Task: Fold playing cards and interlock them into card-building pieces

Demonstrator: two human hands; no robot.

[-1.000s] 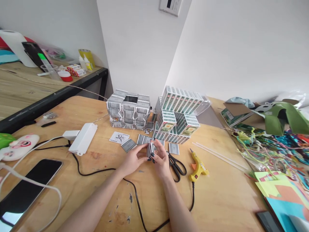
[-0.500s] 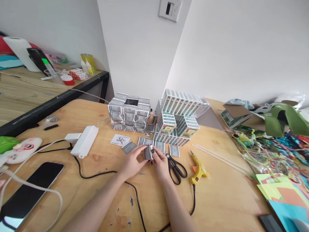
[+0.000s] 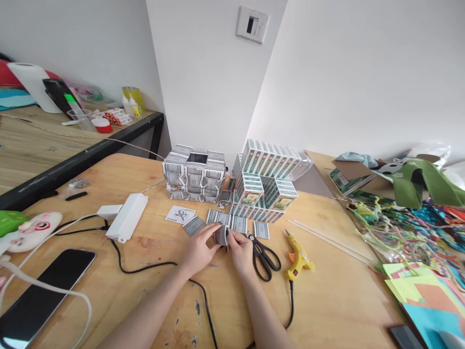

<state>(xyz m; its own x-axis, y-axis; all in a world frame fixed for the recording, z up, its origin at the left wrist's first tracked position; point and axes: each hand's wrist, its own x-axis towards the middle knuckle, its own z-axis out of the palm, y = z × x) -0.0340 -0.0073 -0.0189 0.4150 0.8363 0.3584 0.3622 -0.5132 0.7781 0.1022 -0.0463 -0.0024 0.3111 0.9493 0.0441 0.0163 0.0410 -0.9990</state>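
Note:
Between my two hands is a small patterned grey-and-white card piece (image 3: 221, 235). My left hand (image 3: 199, 249) grips its left side, thumb below and fingers above. My right hand (image 3: 240, 249) pinches its right edge. Just behind lie patterned cards (image 3: 239, 224), with one card (image 3: 261, 230) apart on the right and a tilted one (image 3: 193, 225) on the left. A white card with a black drawing (image 3: 180, 214) lies further left. Black-handled scissors (image 3: 265, 259) rest beside my right hand, and a yellow glue gun (image 3: 299, 257) lies to their right.
A block built of patterned cards (image 3: 194, 174) stands at the back beside stacked green-and-white card boxes (image 3: 267, 184). On the left are a white power box (image 3: 128, 217), a phone (image 3: 47, 291) and cables. Clear sticks (image 3: 330, 240), coloured paper (image 3: 428, 295) and craft scraps lie right.
The card piece has turned slightly between my hands, and its white edge shows less. The view has tipped up a little, so most things sit slightly lower.

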